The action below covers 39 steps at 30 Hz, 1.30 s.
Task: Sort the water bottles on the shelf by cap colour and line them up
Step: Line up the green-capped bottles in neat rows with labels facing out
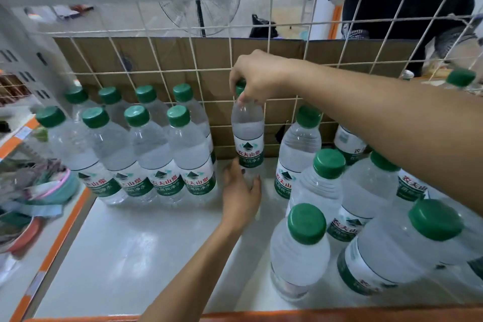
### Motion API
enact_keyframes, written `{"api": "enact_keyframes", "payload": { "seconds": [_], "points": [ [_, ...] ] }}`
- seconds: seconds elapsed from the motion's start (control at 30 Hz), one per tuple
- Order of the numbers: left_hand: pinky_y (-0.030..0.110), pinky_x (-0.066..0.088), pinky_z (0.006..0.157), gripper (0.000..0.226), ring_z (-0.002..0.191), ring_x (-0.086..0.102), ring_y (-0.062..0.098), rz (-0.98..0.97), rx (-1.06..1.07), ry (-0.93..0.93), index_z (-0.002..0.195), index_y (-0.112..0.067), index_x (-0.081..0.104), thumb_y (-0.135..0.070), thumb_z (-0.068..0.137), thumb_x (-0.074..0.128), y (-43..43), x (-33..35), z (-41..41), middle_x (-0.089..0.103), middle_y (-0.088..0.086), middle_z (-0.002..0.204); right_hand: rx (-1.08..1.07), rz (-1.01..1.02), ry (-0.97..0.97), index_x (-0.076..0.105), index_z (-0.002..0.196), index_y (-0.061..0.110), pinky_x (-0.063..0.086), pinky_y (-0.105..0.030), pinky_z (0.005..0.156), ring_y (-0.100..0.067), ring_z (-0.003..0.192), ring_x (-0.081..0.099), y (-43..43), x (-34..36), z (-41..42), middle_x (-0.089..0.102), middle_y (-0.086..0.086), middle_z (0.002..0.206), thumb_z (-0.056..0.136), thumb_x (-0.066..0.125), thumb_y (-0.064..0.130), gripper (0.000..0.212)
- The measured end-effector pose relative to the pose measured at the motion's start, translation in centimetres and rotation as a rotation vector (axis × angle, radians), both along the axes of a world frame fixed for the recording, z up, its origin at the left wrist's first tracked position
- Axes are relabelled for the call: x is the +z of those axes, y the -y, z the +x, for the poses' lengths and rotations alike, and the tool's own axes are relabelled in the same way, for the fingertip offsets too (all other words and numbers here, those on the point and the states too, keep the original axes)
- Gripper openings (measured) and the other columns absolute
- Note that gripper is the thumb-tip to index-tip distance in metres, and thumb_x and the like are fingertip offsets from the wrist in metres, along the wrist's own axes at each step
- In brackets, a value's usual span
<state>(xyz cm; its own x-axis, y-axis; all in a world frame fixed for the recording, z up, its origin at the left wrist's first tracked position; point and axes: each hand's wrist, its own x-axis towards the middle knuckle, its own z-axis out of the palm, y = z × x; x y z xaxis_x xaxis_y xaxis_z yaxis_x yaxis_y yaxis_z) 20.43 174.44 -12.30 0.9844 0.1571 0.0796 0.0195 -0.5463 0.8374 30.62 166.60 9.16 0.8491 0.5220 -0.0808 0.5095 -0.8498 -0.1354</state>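
Observation:
A clear water bottle [247, 136] with a green cap and a green-and-white label stands upright near the back mesh, middle of the white shelf [136, 256]. My right hand [257, 76] grips it from above around the cap and neck. My left hand [240, 193] touches its base, fingers straight along the lower part. To the left, several green-capped bottles [154, 149] stand in two neat rows against the back. On the right, several more green-capped bottles [321, 196] stand in a loose cluster.
A white wire mesh [183, 65] backed by cardboard [170, 57] closes the rear of the shelf. An orange strip [55, 248] edges the shelf at left and front. Folded cloth items [36, 191] lie on the neighbouring shelf to the left.

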Motion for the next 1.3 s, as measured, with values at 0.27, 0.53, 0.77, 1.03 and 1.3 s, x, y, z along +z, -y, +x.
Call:
{"api": "enact_keyframes", "payload": {
  "seconds": [0.27, 0.53, 0.77, 1.03, 1.3],
  "points": [
    [0.047, 0.037, 0.107, 0.086, 0.136, 0.032, 0.03, 0.008, 0.042, -0.013, 0.15, -0.021, -0.001, -0.034, 0.082, 0.052, -0.2, -0.5, -0.7, 0.01, 0.005, 0.154, 0.053, 0.081, 0.086, 0.058, 0.108, 0.009, 0.052, -0.036, 0.074, -0.027, 0.091, 0.059, -2.6, -1.3, 0.2, 0.06, -0.01, 0.105, 0.081, 0.071, 0.03, 0.037],
    [0.022, 0.033, 0.099, 0.088, 0.14, 0.028, 0.03, 0.078, -0.028, -0.029, 0.149, -0.01, -0.008, -0.017, 0.087, 0.055, -0.6, -1.2, -1.1, -0.006, 0.009, 0.157, 0.037, 0.119, 0.109, 0.054, 0.111, 0.01, 0.049, -0.037, 0.077, -0.029, 0.096, 0.056, -3.0, -1.8, 0.7, 0.056, -0.011, 0.111, 0.083, 0.068, 0.031, 0.038],
    [0.01, 0.022, 0.094, 0.084, 0.143, 0.015, 0.026, 0.114, -0.072, -0.055, 0.148, -0.004, -0.007, -0.016, 0.09, 0.053, -0.7, -0.4, -1.6, -0.012, 0.013, 0.156, -0.013, 0.063, 0.08, 0.05, 0.119, 0.011, 0.05, -0.032, 0.074, -0.023, 0.091, 0.056, -2.5, -0.8, -0.8, 0.057, -0.009, 0.112, 0.085, 0.066, 0.035, 0.044],
    [0.023, 0.044, 0.097, 0.042, 0.111, 0.053, 0.006, -0.085, -0.217, 0.16, 0.125, -0.018, 0.051, -0.01, 0.085, 0.045, -2.8, 1.8, -5.2, 0.055, -0.001, 0.119, 0.02, 0.262, 0.275, 0.058, 0.114, 0.023, 0.042, -0.023, 0.073, -0.007, 0.083, 0.054, 2.5, 4.8, -14.2, 0.061, 0.007, 0.094, 0.091, 0.055, 0.031, 0.024],
    [0.037, 0.049, 0.093, 0.054, 0.108, 0.06, 0.014, -0.18, -0.705, -0.01, 0.113, -0.016, 0.057, 0.007, 0.067, 0.045, -3.7, 2.3, -8.4, 0.064, -0.006, 0.111, -0.214, 0.879, 0.082, 0.06, 0.117, 0.025, 0.047, -0.017, 0.084, 0.003, 0.099, 0.06, 5.4, -5.4, -21.9, 0.068, 0.013, 0.1, 0.092, 0.045, 0.032, 0.029]
  ]
}}
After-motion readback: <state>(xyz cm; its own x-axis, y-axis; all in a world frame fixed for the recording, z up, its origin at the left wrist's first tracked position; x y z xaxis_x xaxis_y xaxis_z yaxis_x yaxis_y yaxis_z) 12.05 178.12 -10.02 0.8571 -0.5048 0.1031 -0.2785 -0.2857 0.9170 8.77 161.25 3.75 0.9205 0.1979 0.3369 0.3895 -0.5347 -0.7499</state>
